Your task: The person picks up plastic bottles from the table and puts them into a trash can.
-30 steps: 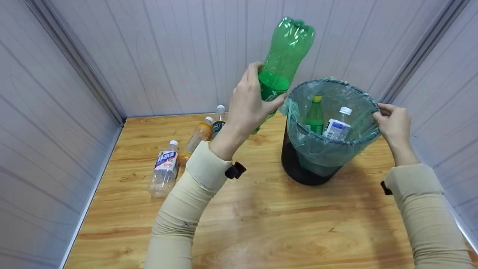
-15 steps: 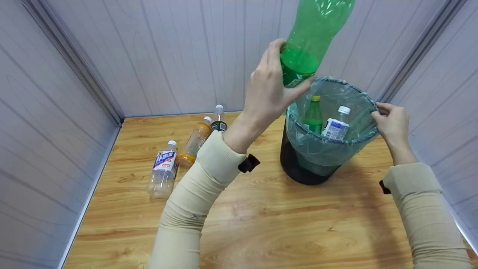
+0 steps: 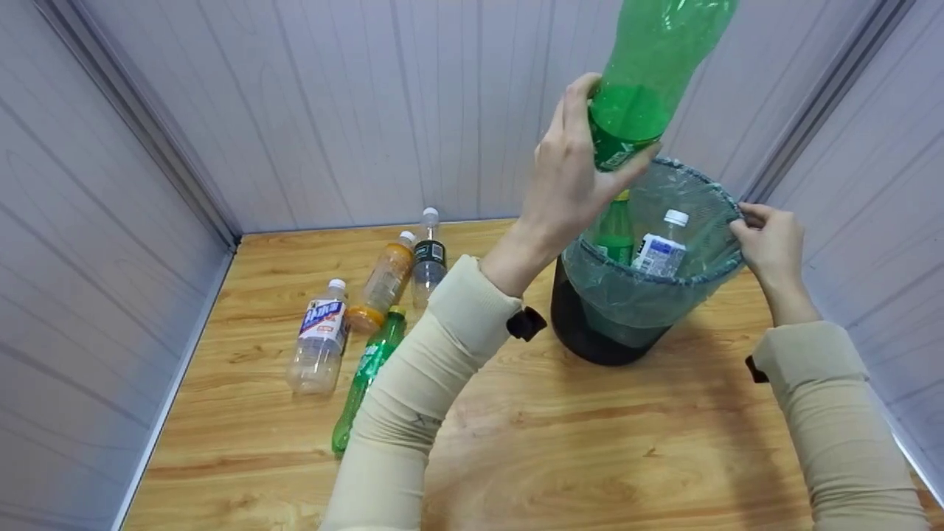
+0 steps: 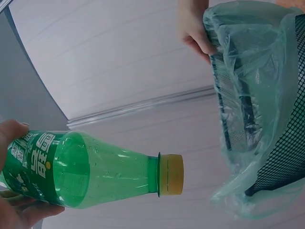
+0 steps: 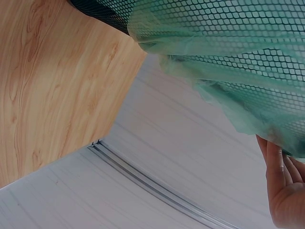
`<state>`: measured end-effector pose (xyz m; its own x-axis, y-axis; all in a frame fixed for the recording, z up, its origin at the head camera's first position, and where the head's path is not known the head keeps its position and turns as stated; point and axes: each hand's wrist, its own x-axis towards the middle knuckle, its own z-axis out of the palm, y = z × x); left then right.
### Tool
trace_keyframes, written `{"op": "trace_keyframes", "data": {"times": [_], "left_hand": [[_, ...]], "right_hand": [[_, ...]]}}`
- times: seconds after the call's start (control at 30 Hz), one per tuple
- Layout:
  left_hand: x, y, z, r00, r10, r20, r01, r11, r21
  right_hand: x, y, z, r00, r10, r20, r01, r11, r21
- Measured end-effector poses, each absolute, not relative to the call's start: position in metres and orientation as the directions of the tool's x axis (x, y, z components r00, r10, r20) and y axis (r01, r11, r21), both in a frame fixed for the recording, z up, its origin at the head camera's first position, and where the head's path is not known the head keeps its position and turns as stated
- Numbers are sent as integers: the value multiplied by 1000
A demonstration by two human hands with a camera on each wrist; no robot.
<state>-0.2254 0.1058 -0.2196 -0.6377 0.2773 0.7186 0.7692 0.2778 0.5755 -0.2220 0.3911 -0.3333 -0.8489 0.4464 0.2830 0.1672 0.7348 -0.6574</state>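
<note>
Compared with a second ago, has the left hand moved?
Yes: in the head view, the left hand went rightward and up relative to the bin.

Pale panel walls (image 3: 332, 110) are standing on three sides of a wood-grain surface (image 3: 590, 442), and metal strips (image 3: 141, 118) are running down the corners, so the place is resembling a small enclosed booth.

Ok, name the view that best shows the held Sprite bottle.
Left wrist: the Sprite bottle shows its label, neck and yellow cap. Head view crops its base and hides its cap; right wrist shows none.
</note>
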Motion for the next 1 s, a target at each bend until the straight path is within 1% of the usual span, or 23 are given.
{"op": "trace_keyframes", "data": {"times": [0.13, 0.4, 0.63, 0.87, 1.0], "left_hand": [[-235, 114, -229, -680, 247, 690, 733, 266, 627], [-253, 133, -252, -735, 211, 645, 678, 210, 704], [-268, 144, -275, -780, 194, 595, 626, 237, 743], [-277, 150, -289, -799, 207, 565, 601, 270, 752], [-283, 151, -298, -810, 225, 541, 586, 275, 763]], "right_hand": [[-222, 391, -334, -847, 445, 291, 161, 736, -657], [-222, 392, -334, -844, 444, 300, 154, 738, -657], [-222, 389, -335, -853, 444, 276, 168, 732, -660], [-225, 388, -334, -861, 448, 239, 184, 713, -676], [-226, 388, -334, -860, 448, 244, 179, 713, -677]]}}
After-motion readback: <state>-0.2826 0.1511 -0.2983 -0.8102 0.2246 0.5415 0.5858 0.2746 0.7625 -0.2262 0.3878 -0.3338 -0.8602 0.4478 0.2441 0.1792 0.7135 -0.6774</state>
